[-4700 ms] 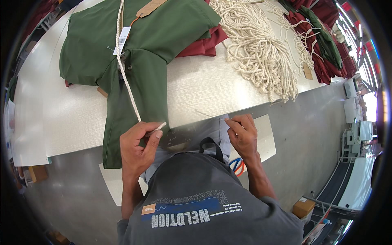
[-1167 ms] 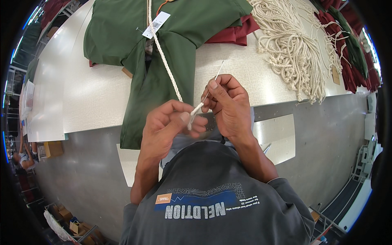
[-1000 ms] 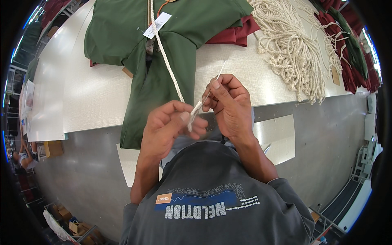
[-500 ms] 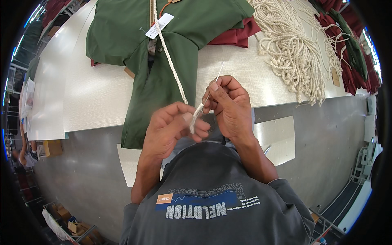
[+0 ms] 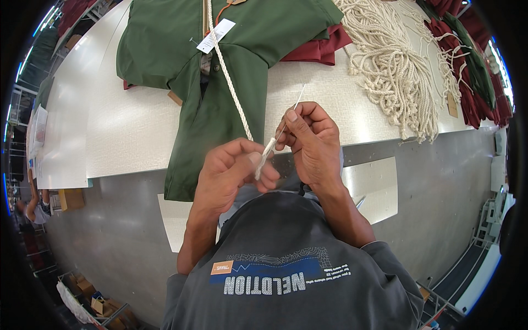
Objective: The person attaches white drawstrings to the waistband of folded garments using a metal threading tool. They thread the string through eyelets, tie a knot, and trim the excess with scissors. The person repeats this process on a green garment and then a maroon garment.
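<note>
Status: the cord (image 5: 229,80) runs down the green garment (image 5: 162,49), past the tag (image 5: 224,29), to your L hand (image 5: 234,173); that part looks done. Work at the tip looks mid-step IMO: the cord end (image 5: 266,154) is in your grip & the wire (image 5: 300,98) is right by it, touching or just beside, can't tell which, nor if it's thru. No knot visible on the end, tho blur + fingers hide some of it. I'd call the tip unfinished; can't put a % on it. Pile (image 5: 385,60) of other cords on the table (image 5: 143,126), upper R, is in neither hand.

Pos: cord end sits btwn your hands, in an L thumb/finger pinch, poking out both sides of the thumb tip, upper bit leaning twd your R fingertips. Other L fingers half curled & blurry. Main cord run meets L hand from above, at the index; path behind the hand is hidden. R hand (image 5: 316,143) pinches the wire btwn thumb & index, far tip pointing up over the table, lower part near the cord end. Garment's lower part hangs over the table edge, partly behind L hand.
</note>
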### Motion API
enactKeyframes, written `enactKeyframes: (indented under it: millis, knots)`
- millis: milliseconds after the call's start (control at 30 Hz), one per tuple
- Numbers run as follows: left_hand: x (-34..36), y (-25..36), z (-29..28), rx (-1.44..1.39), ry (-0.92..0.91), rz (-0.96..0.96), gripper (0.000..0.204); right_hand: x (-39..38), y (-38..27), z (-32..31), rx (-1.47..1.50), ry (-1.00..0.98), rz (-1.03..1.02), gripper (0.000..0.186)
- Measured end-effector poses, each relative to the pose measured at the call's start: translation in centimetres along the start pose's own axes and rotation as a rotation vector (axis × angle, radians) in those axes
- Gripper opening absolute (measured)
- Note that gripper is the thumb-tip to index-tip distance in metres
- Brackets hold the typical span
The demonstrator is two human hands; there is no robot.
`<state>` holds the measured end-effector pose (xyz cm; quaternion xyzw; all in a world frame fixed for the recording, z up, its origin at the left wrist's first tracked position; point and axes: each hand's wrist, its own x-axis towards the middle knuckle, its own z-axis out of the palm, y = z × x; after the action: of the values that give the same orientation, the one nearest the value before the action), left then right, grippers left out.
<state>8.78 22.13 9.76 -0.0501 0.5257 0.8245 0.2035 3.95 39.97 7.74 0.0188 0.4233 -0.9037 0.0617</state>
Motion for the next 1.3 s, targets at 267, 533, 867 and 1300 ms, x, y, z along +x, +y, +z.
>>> enactKeyframes:
  millis: [267,533,867,1300]
  knots:
    - [0.0,-0.1,0.0,0.065,0.012,0.040,0.018,0.0,0.0,0.0,-0.021,0.014,-0.005,0.014]
    - [-0.1,-0.1,0.1,0.103,0.023,0.073,0.017,-0.1,0.2,0.2,-0.049,0.039,-0.091,0.015]
    - [0.0,-0.4,0.0,0.153,0.035,0.089,0.015,-0.1,0.0,0.3,-0.072,0.058,-0.153,0.015]
    - [-0.2,-1.0,0.4,0.217,0.052,0.062,0.012,0.1,-0.5,0.0,-0.055,0.077,-0.221,0.016]
